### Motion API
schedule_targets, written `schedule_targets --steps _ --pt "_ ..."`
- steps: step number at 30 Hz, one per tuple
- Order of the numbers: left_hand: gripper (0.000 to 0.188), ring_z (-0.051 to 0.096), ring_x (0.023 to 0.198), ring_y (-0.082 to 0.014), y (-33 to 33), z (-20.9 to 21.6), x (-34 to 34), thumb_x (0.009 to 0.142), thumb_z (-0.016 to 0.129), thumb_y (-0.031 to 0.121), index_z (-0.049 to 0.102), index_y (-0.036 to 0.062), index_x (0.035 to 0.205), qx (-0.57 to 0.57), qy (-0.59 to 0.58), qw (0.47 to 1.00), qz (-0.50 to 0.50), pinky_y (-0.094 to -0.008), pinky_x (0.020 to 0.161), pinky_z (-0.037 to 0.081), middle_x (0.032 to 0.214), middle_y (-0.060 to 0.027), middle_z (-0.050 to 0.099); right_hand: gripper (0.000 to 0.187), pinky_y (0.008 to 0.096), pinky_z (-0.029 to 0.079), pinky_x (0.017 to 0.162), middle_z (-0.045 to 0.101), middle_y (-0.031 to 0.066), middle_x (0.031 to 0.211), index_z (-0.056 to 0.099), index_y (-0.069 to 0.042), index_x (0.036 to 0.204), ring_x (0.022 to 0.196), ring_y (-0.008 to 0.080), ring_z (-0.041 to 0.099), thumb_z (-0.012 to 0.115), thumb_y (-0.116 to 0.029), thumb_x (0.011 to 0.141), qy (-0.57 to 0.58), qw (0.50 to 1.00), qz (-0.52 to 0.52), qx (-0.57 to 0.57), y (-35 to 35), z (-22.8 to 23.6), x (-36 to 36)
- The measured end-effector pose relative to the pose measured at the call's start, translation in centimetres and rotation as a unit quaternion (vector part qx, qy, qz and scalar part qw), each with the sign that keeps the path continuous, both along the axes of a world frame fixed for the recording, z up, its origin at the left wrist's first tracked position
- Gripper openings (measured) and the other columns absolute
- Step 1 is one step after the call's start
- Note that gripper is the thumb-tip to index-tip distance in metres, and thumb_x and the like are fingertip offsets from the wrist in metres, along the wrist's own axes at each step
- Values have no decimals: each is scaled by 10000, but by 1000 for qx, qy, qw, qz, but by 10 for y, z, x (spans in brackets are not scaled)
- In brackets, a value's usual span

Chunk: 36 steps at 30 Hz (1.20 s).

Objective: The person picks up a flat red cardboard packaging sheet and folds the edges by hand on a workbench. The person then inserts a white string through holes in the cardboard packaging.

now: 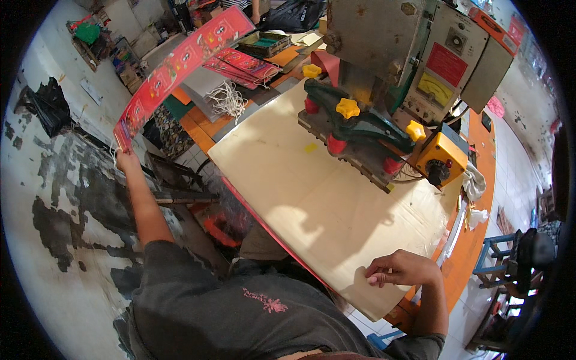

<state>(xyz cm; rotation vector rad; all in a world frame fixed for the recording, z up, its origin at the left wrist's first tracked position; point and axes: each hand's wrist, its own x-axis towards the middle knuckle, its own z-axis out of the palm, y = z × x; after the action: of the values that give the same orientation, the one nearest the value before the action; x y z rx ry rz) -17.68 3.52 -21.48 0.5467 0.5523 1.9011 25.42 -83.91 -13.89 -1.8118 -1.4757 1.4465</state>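
Note:
My left hand [125, 161] is raised at the left, its fingers closed on the near end of a long red printed strip [174, 69]. The strip arches up and away toward the back, and a bit of white cord hangs by my fingers. At the lower right, my right hand [399, 269] is over the near corner of a cream-coloured sheet-covered board [288, 180]. Its fingers are curled in, and nothing shows in them. Beyond the board's middle stands a press machine with a dark green clamp head [360, 120] and yellow star knobs [348, 108].
More red printed strips [240, 66] with bundled white cords [227, 101] lie on the orange table behind. A grey control box with a yellow meter [433, 87] and a yellow switch box [443, 159] flank the press. A blue stool [495, 258] stands at right.

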Motion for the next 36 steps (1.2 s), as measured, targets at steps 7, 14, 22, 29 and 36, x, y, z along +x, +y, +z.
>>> schedule_targets --steps 7,14,22,29,36 --pt "230 687 895 -226 -23 -86 -20 1088 620 160 660 -45 1182 -69 14 992 -103 -314 841 622 1045 -114 708 361 376 614 780 802 93 952 735 -46 1190 812 209 794 621 -382 1120 28 998 -32 38 7 -3 -7" --pt "164 486 619 -120 -113 -132 12 1117 591 176 638 53 1019 -139 149 955 -216 -287 530 408 758 34 509 351 298 601 759 817 82 996 683 -18 1359 827 148 780 660 -267 1112 123 982 -122 79 8 8 -19" --pt "430 672 1150 -254 -188 -134 43 1149 536 287 569 1 1469 -121 280 889 -342 -458 925 583 1371 -125 656 840 381 552 954 727 156 1350 465 -44 1629 1023 177 710 743 -546 1017 294 920 -166 200 16 -2 -36" --pt "453 689 1196 -263 -237 -122 61 1128 573 260 585 -25 1480 -77 312 869 -376 -453 1013 564 1343 -128 706 533 276 542 641 740 58 1043 674 -5 1308 839 137 736 655 -488 1085 303 908 -224 185 2 -3 -26" --pt "392 723 1135 -273 -246 -109 31 1110 590 235 634 -26 1399 -28 477 803 -356 -421 963 582 1285 -153 733 382 263 487 536 711 36 752 683 -34 978 650 100 697 582 -366 1138 236 910 -310 140 14 -16 -25"
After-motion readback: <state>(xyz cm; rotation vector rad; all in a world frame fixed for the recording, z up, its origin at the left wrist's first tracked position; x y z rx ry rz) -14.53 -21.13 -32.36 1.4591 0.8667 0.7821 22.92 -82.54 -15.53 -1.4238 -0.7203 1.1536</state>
